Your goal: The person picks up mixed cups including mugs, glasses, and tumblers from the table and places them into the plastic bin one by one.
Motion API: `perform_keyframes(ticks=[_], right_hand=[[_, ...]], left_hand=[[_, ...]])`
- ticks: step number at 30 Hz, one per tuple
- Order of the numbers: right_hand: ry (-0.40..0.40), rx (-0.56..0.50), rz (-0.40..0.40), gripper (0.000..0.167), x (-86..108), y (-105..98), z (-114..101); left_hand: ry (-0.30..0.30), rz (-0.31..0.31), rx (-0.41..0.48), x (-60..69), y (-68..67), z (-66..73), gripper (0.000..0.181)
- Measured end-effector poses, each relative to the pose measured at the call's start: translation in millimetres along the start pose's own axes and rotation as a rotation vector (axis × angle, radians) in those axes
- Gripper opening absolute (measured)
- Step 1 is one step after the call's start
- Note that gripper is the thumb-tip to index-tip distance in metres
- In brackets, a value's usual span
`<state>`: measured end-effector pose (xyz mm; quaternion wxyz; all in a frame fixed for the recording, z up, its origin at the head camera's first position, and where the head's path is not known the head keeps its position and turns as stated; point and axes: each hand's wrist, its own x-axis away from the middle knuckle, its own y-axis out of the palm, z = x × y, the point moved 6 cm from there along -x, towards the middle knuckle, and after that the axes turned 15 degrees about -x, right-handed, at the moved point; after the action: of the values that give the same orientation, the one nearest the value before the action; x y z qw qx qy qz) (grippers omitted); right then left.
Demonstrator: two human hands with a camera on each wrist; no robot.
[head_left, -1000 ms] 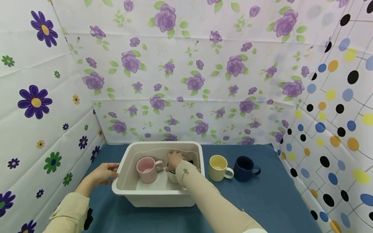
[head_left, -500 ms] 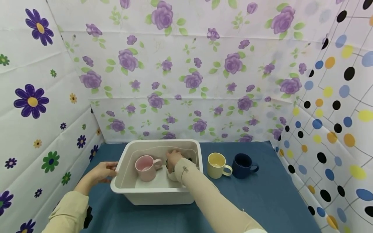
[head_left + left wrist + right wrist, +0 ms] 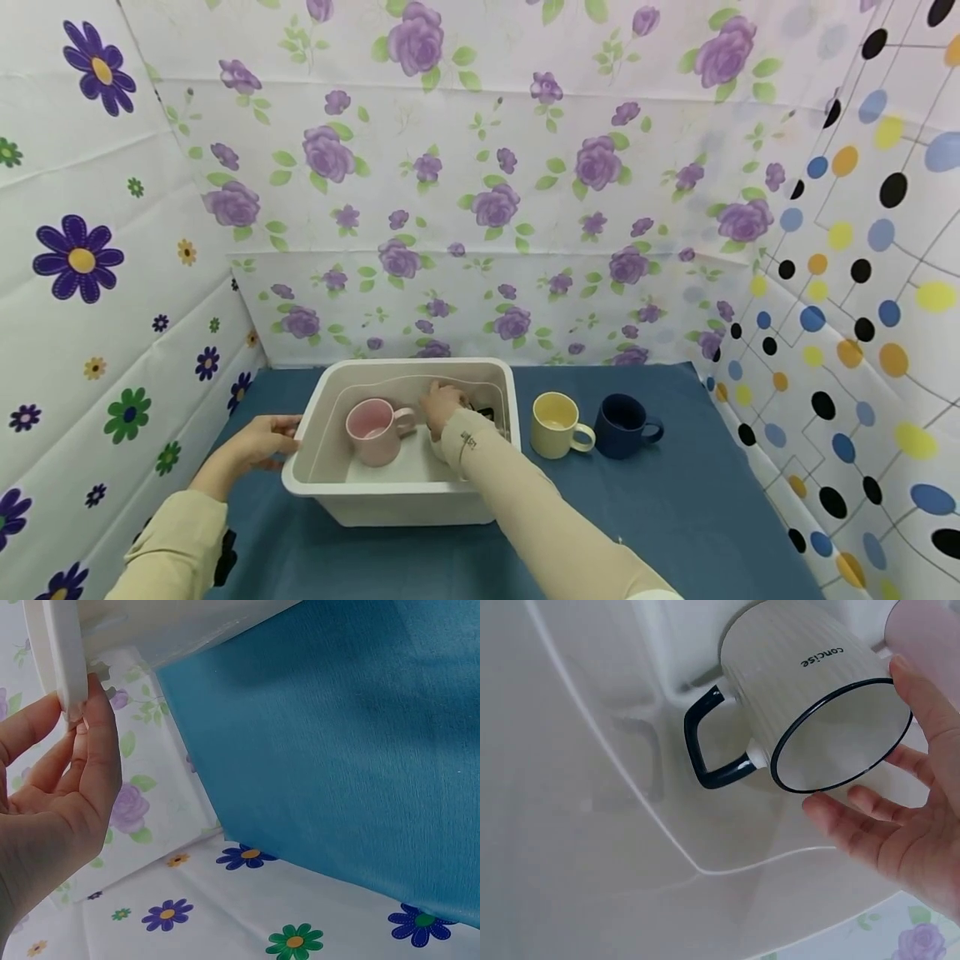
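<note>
My left hand pinches the left rim of a white plastic tub; in the left wrist view the thumb and fingers lie on either side of that rim. Inside the tub, my right hand holds a white ribbed mug by its dark-edged mouth, thumb on one side and fingertips on the other. The mug's black handle points toward the tub's wall, and "concise" is printed on its side. Beside it a pink mug stands upright in the tub. From the head, my hand and sleeve hide most of the white mug.
To the right of the tub, a yellow mug and a navy mug stand upright on the blue cloth. Flowered sheets line the back and left, and a dotted sheet hangs at the right.
My right hand has shifted slightly left in the tub, and more of the white mug's black handle shows. The left hand keeps its grip on the rim. The whole view has drifted a little.
</note>
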<state>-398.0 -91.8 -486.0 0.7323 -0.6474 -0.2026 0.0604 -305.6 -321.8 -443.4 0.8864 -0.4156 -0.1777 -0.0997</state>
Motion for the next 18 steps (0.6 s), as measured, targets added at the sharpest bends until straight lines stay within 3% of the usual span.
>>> perform_keyframes(ticks=[6, 12, 18], right_hand=[[-0.015, -0.03, -0.037, 0.062, 34.5, -19.3, 3.7], [-0.057, -0.022, -0.017, 0.058, 42.5, -27.2, 4.8], [-0.128, -0.137, -0.003, 0.053, 42.4, -38.8, 3.6]], left_hand=[[0.007, -0.003, 0.009, -0.4, 4.3, -0.7, 0.063], [0.003, -0.005, 0.018, -1.2, 6.5, -0.3, 0.064], [0.012, -0.02, 0.025, 0.3, 0.8, 2.6, 0.065]])
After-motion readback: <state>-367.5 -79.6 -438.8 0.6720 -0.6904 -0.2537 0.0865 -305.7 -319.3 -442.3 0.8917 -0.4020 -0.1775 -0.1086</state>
